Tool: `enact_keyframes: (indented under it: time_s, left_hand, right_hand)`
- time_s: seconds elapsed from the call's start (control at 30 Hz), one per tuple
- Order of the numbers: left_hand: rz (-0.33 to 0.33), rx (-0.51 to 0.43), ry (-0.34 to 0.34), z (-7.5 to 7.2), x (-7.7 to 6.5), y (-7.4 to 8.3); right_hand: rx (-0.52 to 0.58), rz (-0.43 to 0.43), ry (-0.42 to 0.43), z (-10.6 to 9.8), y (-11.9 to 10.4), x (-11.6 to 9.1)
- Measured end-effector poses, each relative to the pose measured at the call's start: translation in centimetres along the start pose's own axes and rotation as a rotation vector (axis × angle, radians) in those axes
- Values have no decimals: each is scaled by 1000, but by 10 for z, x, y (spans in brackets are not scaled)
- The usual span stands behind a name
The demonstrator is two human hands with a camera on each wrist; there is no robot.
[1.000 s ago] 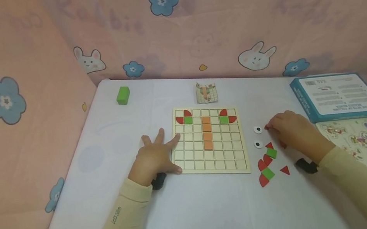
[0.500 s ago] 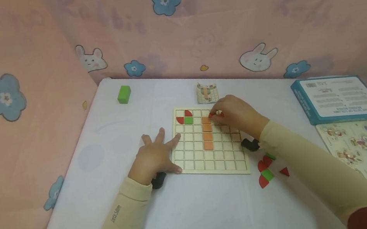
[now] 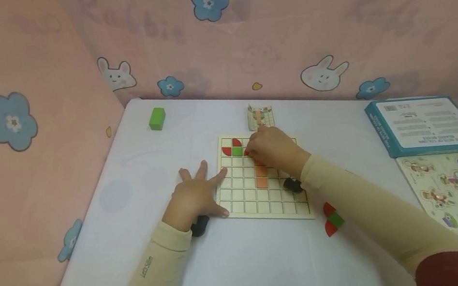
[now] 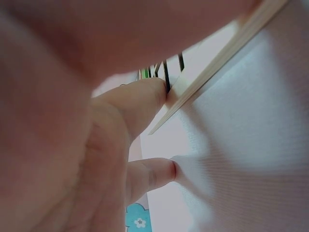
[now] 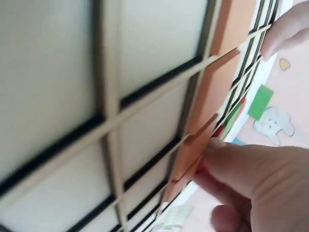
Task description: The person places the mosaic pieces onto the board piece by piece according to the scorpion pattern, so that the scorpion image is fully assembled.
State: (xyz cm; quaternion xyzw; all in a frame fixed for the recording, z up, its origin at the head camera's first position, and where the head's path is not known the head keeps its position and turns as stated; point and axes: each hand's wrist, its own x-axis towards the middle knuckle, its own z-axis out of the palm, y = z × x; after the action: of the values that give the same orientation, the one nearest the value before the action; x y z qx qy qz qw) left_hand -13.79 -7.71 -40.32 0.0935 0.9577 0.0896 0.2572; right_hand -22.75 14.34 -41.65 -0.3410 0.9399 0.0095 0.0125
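Note:
A pale wooden grid board [image 3: 251, 206] lies on the white table. My left hand [image 3: 193, 198] rests at its left edge with fingers spread, thumb and index fingertip on the board; in the left wrist view another fingertip [image 4: 166, 170] touches the cloth. My right hand [image 3: 275, 148] is over the board's upper middle and pinches a small red piece [image 3: 246, 152], mostly covered by the fingers. Just left of it sit a green square [image 3: 237, 151] and red quarter-circles [image 3: 236, 142]. A column of orange squares [image 3: 261, 177] runs down the middle, its top hidden by the hand.
Loose red and green pieces [image 3: 334, 220] lie right of the board, partly under my right forearm. A patterned card [image 3: 260, 116] stands behind the board, a green block [image 3: 157, 119] at back left. At right are a blue box [image 3: 428, 124] and a picture board [image 3: 450, 185].
My right hand has carried the red piece from the loose pieces leftward to the board's upper middle, its forearm now covering several loose pieces. My left hand stays at the board's left edge.

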Motion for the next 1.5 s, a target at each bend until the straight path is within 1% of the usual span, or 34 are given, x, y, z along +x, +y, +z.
enact_keyframes:
  time_s: [0.07, 0.23, 0.33, 0.43, 0.5, 0.6, 0.73, 0.83, 0.93, 1.07, 1.13, 1.3, 1.4, 1.5]
  left_hand:
    - [-1, 1, -2, 0, 0, 0]
    - [-7, -8, -6, 0, 0, 0]
    - [-11, -16, -6, 1, 0, 0]
    - [-12, -17, -4, 2, 1, -1]
    - [-15, -15, -4, 2, 1, -1]
    - [-13, -13, -6, 2, 1, 1]
    - [-15, -9, -11, 2, 0, 2]
    - [-16, -9, -12, 1, 0, 2]
    - [-10, -12, -7, 1, -1, 2]
    - [-8, -12, -1, 2, 0, 2]
    - [-8, -14, -1, 2, 1, 1]
    - [-3, -9, -4, 4, 2, 0]
    - [0, -8, 1, 3, 1, 0]
    - [7, -11, 8, 3, 0, 1]
  right_hand:
    - [-40, -3, -3, 0, -2, -2]
    - [-72, 27, -42, -2, -7, -10]
    - [-67, 48, -41, -4, -8, -15]
    - [-29, 75, -42, -9, -5, -20]
    - [12, 112, -44, -13, -2, -26]
    - [80, 198, -43, -20, 9, -42]
    - [148, 331, -36, -25, 29, -74]
    - [196, 431, -82, -28, 44, -100]
    - [260, 513, -167, -29, 56, -124]
    - [313, 578, -249, -27, 68, -149]
    - [314, 606, -282, -27, 72, -160]
    - [303, 679, -373, -31, 72, -184]
    - [283, 696, -397, -29, 66, -192]
    - [278, 694, -382, -22, 63, -198]
